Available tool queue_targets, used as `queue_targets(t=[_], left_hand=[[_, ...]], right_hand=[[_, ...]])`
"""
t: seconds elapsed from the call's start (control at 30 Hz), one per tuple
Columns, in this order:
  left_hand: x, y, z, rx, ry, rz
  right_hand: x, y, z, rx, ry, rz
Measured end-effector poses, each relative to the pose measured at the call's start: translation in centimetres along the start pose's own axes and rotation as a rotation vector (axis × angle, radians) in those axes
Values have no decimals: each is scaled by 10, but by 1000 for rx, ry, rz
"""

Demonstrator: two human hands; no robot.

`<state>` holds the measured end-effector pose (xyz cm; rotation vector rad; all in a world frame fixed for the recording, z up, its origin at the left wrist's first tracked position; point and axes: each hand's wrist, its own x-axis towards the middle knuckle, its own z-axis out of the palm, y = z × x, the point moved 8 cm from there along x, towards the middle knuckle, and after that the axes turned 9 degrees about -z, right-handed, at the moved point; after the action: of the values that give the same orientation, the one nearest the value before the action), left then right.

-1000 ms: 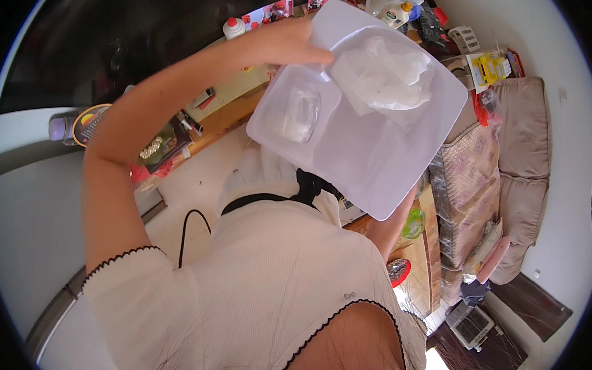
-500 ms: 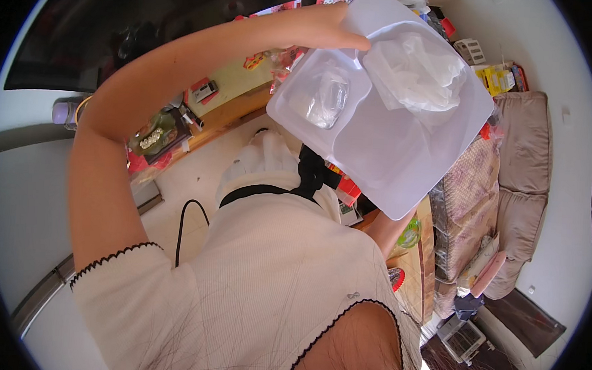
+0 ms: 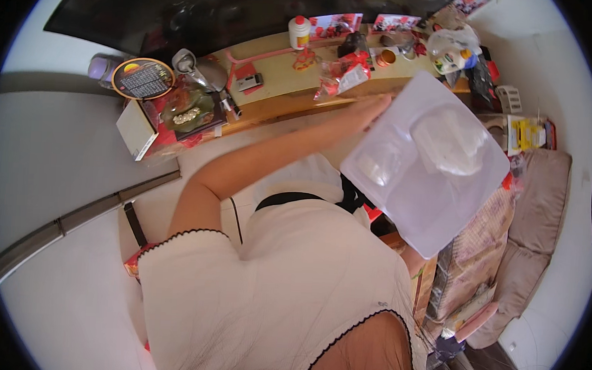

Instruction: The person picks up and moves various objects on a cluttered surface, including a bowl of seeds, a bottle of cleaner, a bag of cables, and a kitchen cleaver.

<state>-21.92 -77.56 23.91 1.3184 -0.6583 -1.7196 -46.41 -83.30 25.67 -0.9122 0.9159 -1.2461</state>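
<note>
A translucent white plastic divided tray [image 3: 418,211] is held up at a tilt on the right of the view. My left hand [image 3: 373,112] grips its upper left edge, with the fingers partly out of sight. One compartment has a crumpled white plastic bag [image 3: 449,143] in it. In the smaller compartment lies a clear plastic packet [image 3: 379,168], slightly blurred. Below the tray's lower corner a little of my right hand or wrist [image 3: 413,261] shows. Its fingers are hidden behind the tray.
A long cabinet [image 3: 274,97] runs below a dark screen [image 3: 218,17]. On it stand a white bottle with a red cap [image 3: 299,33], a round dark sign [image 3: 143,78] and red packets [image 3: 345,74]. A sofa [image 3: 540,198] lines the right wall.
My view has shifted, showing more of the cabinet. The tray now appears lower and farther right, with my left hand still on its edge. My left arm also appears lower.
</note>
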Motion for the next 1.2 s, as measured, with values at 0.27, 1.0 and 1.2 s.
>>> queue_targets(t=[0.27,1.0,1.2], left_hand=[[-10,-29,24,-224,-99,-1],[13,-63,-38,-461,151,2],[-16,-106,-122,-649,313,18]], right_hand=[[14,26,10,-32,-53,80],[26,92,19,-143,-94,299],[14,163,60,-156,-173,507]])
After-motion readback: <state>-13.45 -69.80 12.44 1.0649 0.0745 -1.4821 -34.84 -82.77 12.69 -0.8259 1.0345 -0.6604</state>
